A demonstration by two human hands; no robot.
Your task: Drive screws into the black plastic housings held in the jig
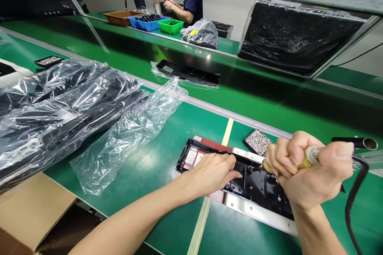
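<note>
A long black plastic housing (269, 193) lies in a white fixture (260, 212) on the green bench, with ribs, posts and small holes on its upturned face. My left hand (214, 171) rests across the housing, fingers curled and thumb bent in, gripping it around the middle. Whether a small part is under those fingertips is hidden. My right hand (311, 171) is wrapped around a yellow corded electric screwdriver (305, 159), held almost level. Its bit points left, down into the housing near my left thumb. Just behind stands a small black tray of screws (257, 142).
Plastic-wrapped black parts (72, 107) and an empty clear bag (125, 143) cover the left side. Another black housing (188, 73) lies on the green belt beyond the metal rail. Bins (146, 22) and a person (191, 4) are across. The screwdriver's cord (348, 207) hangs at right.
</note>
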